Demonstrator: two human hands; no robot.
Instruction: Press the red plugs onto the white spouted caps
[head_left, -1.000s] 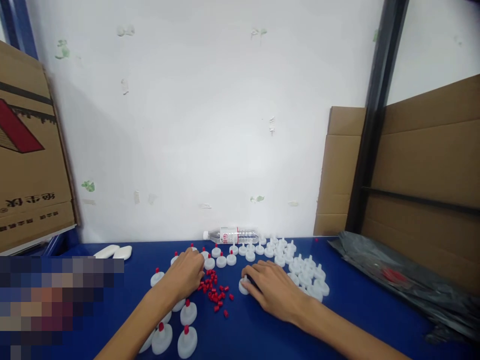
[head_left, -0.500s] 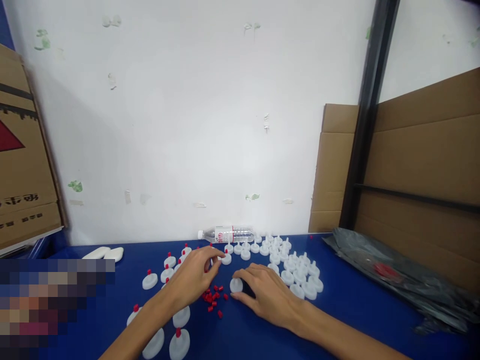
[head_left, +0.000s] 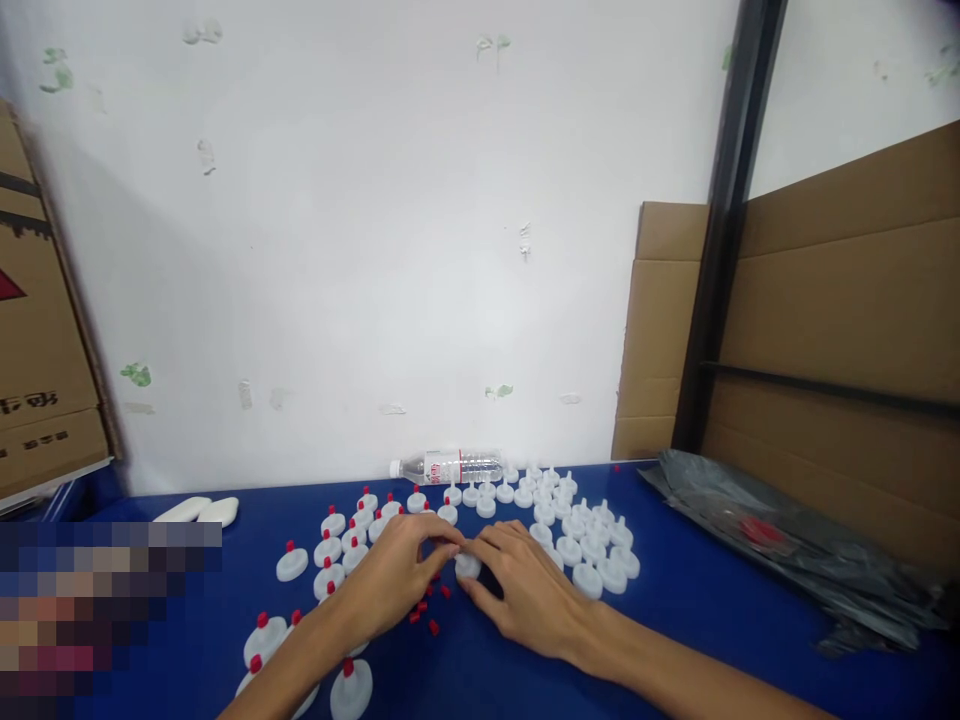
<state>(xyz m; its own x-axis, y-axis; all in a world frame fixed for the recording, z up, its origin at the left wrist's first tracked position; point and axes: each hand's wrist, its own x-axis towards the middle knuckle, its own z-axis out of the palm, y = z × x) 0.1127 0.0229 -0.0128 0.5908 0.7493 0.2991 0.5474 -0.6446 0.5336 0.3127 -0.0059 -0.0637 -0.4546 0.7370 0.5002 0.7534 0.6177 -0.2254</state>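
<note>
My right hand [head_left: 529, 595] grips a white nozzle lid [head_left: 468, 566], a round base with a spout, between thumb and fingers just above the blue table. At the top of that lid, the thumb and forefinger of my left hand [head_left: 420, 560] pinch together. What they hold, if anything, is too small and covered to make out. Loose small red caps [head_left: 433, 627] lie below my left fingers, partly hidden by the hand. White lids with red caps on their spouts [head_left: 292, 563] stand around my left forearm. Uncapped white lids [head_left: 592, 545] are grouped beyond my right hand.
A clear plastic bottle [head_left: 450, 467] lies along the wall. Grey plastic bags [head_left: 780, 550] sit at the right, before cardboard sheets [head_left: 840, 290] and a black post [head_left: 724, 230]. Two white oval objects [head_left: 217, 512] lie at the left, near a cardboard box [head_left: 49, 330].
My left hand has come from beside a red-capped lid at the back to the top of the lid in my right hand. The view has shifted slightly.
</note>
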